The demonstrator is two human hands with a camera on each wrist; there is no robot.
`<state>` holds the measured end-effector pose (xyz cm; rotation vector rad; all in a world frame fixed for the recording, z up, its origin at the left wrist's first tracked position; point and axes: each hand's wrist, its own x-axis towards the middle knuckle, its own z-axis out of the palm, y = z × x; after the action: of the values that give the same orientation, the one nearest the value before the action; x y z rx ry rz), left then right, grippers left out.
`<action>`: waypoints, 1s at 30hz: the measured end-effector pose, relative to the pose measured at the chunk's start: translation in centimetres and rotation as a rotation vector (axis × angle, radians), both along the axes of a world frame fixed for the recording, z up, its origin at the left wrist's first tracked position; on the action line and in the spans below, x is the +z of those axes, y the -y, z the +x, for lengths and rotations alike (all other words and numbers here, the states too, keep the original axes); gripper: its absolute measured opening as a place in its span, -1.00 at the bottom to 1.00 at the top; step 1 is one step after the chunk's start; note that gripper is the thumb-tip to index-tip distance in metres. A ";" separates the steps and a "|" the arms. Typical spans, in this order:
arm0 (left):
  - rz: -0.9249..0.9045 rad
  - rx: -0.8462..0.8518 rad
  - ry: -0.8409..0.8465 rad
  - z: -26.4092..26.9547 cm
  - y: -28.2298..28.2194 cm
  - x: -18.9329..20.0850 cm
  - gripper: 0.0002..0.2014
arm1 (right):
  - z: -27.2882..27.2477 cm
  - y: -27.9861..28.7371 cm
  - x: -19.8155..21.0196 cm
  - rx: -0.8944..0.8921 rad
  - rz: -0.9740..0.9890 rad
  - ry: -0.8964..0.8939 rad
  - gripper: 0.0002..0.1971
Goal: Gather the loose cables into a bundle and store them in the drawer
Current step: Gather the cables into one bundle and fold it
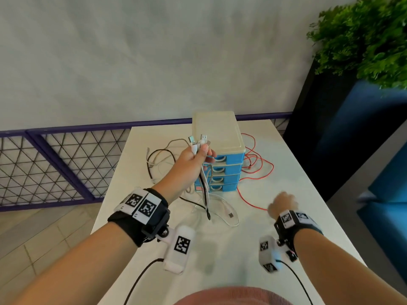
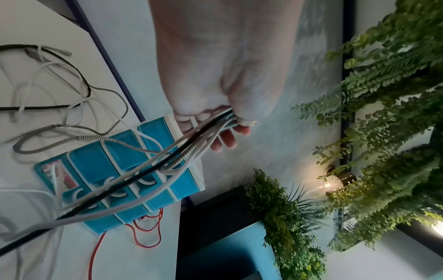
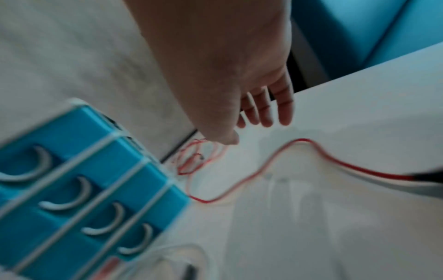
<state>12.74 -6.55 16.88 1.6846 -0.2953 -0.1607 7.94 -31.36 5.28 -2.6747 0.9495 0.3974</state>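
White bench (image 1: 286,227) fills the lower middle of the head view, w/ a grey wall behind and a purple mesh rail (image 1: 66,164) at left. Big green plant (image 1: 363,40) hangs at upper right over a dark & blue panel.

Drawer unit (image 1: 222,170) stands upright near the bench's far edge: cream top, four blue drawers stacked, all pushed in, each w/ a white crescent handle.

Red cable (image 1: 253,159) lies loose on the bench, coiled just right of the unit & running toward the near side, passing by the right hand. More cables, white, black and braided grey (image 1: 158,159), lie loose on the bench left of the unit; their far ends trail across the surface in front of it.

Left hand (image 1: 193,161) is raised in front of the unit, fingers and thumb curled round a bundle of cables (image 1: 206,183); several plug ends stick up above the fist, the rest hangs down to the bench. Left wrist view shows the black, white & braided strands leaving the closed fingers.

Right hand (image 3: 230,81) hovers low over the bench near the red cable, right of the unit, fingers straight & together, holding nothing. Blurred in both views, so contact w/ the cable can't be told.
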 end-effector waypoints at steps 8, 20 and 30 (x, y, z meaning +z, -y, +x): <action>0.071 -0.059 0.015 -0.6 0.3 0.2 -0.70 | -4.7 -1.1 -1.7 0.209 0.025 -0.359 -0.68; 0.134 -0.002 0.026 -0.4 -0.8 1.0 -0.70 | 3.1 -8.7 9.7 0.405 0.832 0.003 -0.82; -0.054 0.129 0.103 -0.6 -0.8 1.8 -0.69 | 3.1 -12.2 14.9 0.304 1.179 0.580 -0.80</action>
<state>12.17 -5.70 18.67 1.6549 -0.2646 0.0296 11.01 -19.18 20.17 -1.6384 0.0324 0.1293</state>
